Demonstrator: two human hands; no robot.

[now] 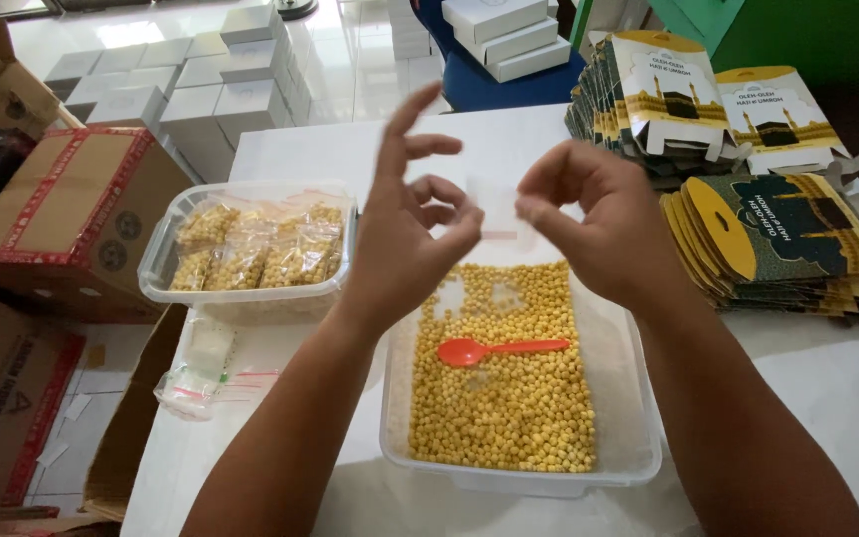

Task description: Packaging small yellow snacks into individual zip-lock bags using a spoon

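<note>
Small clear zip bag (494, 214), still empty, pinched at centre frame between left hand (410, 244) and right hand (599, 224), mouth being parted. Directly below, clear tub of yellow chickpeas (509, 388) with orange spoon (499, 349) resting unused. At left, tub of filled bags (251, 249); spare empty bags (201, 368) lower left.

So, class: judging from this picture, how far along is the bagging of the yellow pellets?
Done: a clear tub at left already holds several filled small bags. In hand: the left hand and right hand pinch one small clear bag between them, apparently empty, above the big tub. Left: that tub holds plenty of loose yellow pellets, with an orange spoon lying on them, and spare empty bags wait on the table.
</note>
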